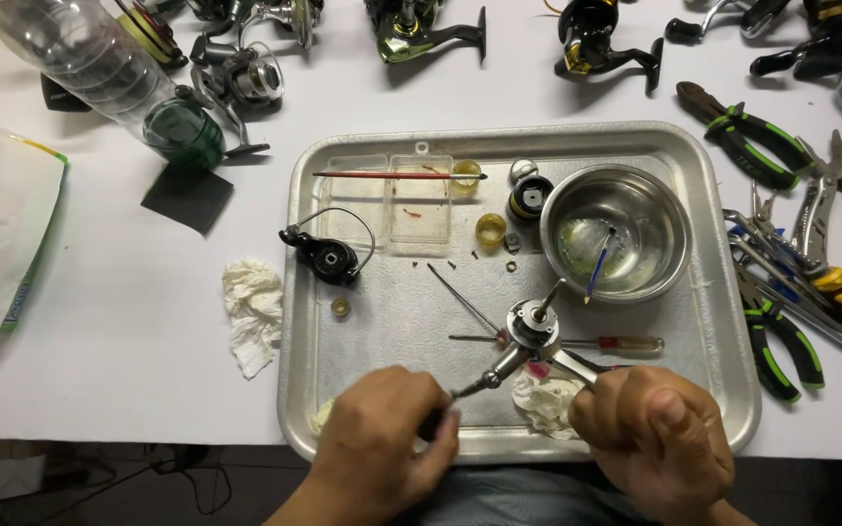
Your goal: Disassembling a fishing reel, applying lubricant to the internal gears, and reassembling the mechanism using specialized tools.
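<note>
Hands met low over the metal tray (704, 321) in the head view, both near its six o'clock rim. The left hand (382, 443) was curled shut around the dark grip of a thin tool (475, 382), whose shaft ran up toward two o'clock and ended at the reel body (534, 327). The right hand (655, 438) was fisted around a bright metal arm of that same part, which slanted away toward ten o'clock. So the reel body lay between the two fists, at two o'clock from the left and ten o'clock from the right; the right hand looked slightly nearer. Its long axis, a thin spindle, tilted up toward one o'clock.

The part was round, machined and silvery, with a pink scrap under it and a crumpled white tissue (546, 401) at its six o'clock. A yellow-handled screwdriver (626, 343) lay flat at three o'clock of it, and a bare rod at ten o'clock. At twelve to one o'clock stood a polished steel bowl (635, 209) holding a small blue brush. A black rotor with a wire bail (328, 255) sat at the tray's nine o'clock edge. Green-handled pliers (752, 141) lay off the tray at three o'clock.
</note>
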